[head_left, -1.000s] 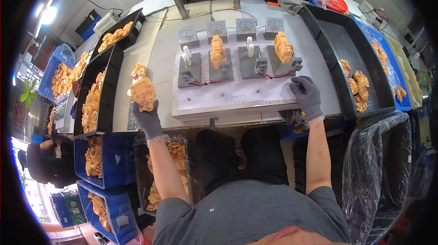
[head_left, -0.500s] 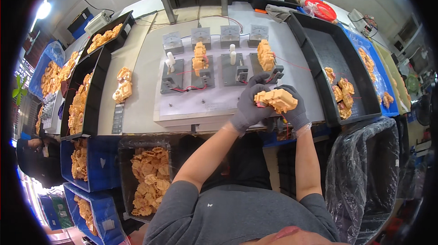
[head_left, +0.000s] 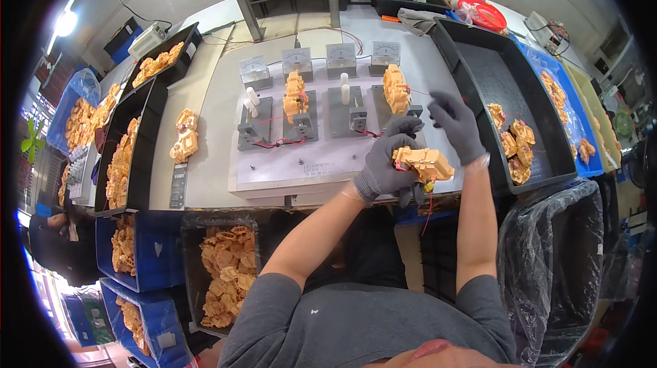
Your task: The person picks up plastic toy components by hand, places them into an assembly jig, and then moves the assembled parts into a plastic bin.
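My left hand (head_left: 391, 166), in a dark grey glove, is closed around a yellow-orange plastic housing (head_left: 426, 162) at the front edge of the test board. A red wire (head_left: 429, 216) hangs below this housing. My right hand (head_left: 453, 125), gloved too, is raised apart from it, fingers spread and slightly bent. Its fingertips are near a red wire running from another housing (head_left: 396, 91), which stands in the rightmost fixture (head_left: 380, 109). I cannot tell whether they touch that wire. A similar housing (head_left: 295, 96) stands in a fixture further left.
Several dial meters (head_left: 341, 60) line the board's back. White posts (head_left: 344, 87) stand on the other fixtures. A black tray (head_left: 489, 73) with several housings lies at right; another black tray (head_left: 122, 162) stands left. Two housings (head_left: 185, 136) lie on the table. A plastic-lined bin (head_left: 547, 258) stands low right.
My right hand has let go of the held housing and moved up and right. My left hand still holds the housing, now slightly lower and further right. A red wire now hangs beneath it.
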